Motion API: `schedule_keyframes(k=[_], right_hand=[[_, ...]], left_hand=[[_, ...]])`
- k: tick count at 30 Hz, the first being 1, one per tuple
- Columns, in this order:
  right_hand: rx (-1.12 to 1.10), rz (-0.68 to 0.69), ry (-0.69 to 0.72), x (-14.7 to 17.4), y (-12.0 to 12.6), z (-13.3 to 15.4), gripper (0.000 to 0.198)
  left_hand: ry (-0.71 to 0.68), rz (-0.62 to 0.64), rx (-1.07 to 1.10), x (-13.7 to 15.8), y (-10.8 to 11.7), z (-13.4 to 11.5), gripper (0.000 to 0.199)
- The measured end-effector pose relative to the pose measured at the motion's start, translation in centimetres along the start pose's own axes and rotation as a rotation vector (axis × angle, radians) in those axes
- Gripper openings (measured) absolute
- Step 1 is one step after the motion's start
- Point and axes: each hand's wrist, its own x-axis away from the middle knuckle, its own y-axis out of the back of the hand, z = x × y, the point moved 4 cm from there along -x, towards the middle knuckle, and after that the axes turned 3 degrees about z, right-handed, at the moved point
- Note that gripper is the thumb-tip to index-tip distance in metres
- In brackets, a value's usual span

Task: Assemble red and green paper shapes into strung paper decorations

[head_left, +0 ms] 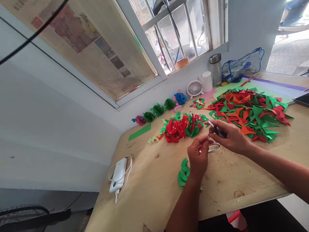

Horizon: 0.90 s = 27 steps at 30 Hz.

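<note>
My left hand is closed in a pinch on the end of a narrow white strip of tape. My right hand, just to the right and a little higher, is closed around a small black-handled tool; its kind is partly hidden by the fingers. A bit of white strip shows at the right fingertips. Beside my left fingers is a tape roll, partly covered by the hand. Green curved paper pieces lie on the table by my left wrist, partly behind the forearm.
Red and green paper pieces are bunched beyond my hands. A large heap of paper offcuts spreads at right. Along the wall are green paper ornaments, a small fan and a glass bottle. A white power bank lies left.
</note>
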Motion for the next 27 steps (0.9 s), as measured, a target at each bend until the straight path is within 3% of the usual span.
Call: schedule_keyframes(k=[20,27], right_hand=[[-0.041,0.009,0.047,0.2,0.4,1.0,0.031],[-0.117,0.011,0.018,0.2,0.5,1.1,0.033]], left_hand=[[0.113,-0.028,0.218,0.0,-0.5,0.1,0.029],[0.127,-0.043,0.276,0.3,-1.0,-0.4,0.04]])
